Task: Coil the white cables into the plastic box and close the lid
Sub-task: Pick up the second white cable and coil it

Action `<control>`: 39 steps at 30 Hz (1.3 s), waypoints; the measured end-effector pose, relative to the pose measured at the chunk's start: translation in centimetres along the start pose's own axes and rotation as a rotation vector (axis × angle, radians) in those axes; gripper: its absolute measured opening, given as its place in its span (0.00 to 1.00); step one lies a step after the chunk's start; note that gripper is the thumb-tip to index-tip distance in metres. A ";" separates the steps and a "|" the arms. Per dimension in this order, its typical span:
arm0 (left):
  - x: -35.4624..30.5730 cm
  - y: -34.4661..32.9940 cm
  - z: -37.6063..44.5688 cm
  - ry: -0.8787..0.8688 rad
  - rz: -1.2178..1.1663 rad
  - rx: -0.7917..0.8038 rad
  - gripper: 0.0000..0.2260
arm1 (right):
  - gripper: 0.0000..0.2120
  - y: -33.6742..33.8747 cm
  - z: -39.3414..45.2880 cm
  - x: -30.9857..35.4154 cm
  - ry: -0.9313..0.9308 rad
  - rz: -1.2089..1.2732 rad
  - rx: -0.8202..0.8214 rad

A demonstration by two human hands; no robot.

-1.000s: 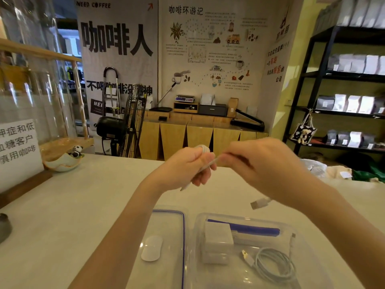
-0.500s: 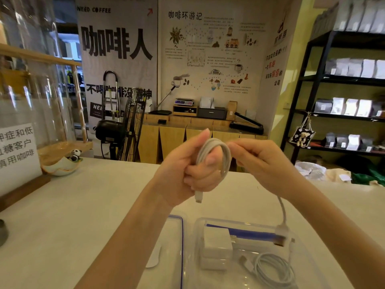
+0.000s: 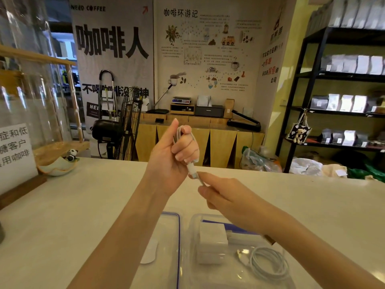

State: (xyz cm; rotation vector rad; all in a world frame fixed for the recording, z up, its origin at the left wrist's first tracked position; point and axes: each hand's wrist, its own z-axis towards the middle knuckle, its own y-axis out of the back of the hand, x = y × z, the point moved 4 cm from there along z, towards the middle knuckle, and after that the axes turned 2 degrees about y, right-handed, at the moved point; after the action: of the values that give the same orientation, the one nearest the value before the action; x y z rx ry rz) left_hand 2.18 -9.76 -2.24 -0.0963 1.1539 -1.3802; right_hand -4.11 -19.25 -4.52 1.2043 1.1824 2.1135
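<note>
My left hand (image 3: 175,151) is raised above the counter, fingers closed around a coiled white cable (image 3: 179,134) whose plug hangs down at the fingertips. My right hand (image 3: 220,192) pinches the cable's loose end just below that plug. Beneath my arms a clear plastic box (image 3: 308,274) stands open on the counter. Inside it lie a second coiled white cable (image 3: 268,265) and white chargers (image 3: 212,245). The box's clear lid (image 3: 168,247) with a blue seal lies flat to its left, a white mouse (image 3: 149,255) showing at it.
A white counter (image 3: 73,215) stretches around the box. At the left stand a white sign (image 3: 14,147), a small dish with a panda figure (image 3: 60,163) and a glass screen. Bags (image 3: 308,165) sit at the far right edge; black shelves rise behind.
The loose end that hung down toward the box has been wound up. My right hand dropped from beside the coil to just under my left hand, pinching the end by the plug.
</note>
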 end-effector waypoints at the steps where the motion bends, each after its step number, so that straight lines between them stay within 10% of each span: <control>1: -0.1 0.4 0.0 -0.036 0.080 -0.065 0.15 | 0.16 -0.3 -0.3 0.1 0.006 -0.046 0.020; 6: -0.4 1.8 0.1 -0.034 0.400 -0.265 0.16 | 0.15 -1.1 -1.8 0.7 -0.002 -0.287 0.121; 19: 4.3 0.9 0.1 0.061 1.274 -0.158 0.14 | 0.12 2.9 -2.3 1.8 0.179 -0.761 -0.058; 29: 5.2 -2.2 -0.9 0.511 0.742 0.195 0.28 | 0.08 6.0 -2.5 -2.1 0.193 0.051 -0.392; 39: 4.2 -2.1 -1.1 0.562 0.659 -0.003 0.22 | 0.09 3.5 -1.4 -2.7 0.242 0.003 -0.380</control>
State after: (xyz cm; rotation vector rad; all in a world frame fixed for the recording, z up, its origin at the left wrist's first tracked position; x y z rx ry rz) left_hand -0.96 -13.08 -3.84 0.6559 1.4702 -0.8221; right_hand -3.76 -23.74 -3.22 0.7983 0.8137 2.3979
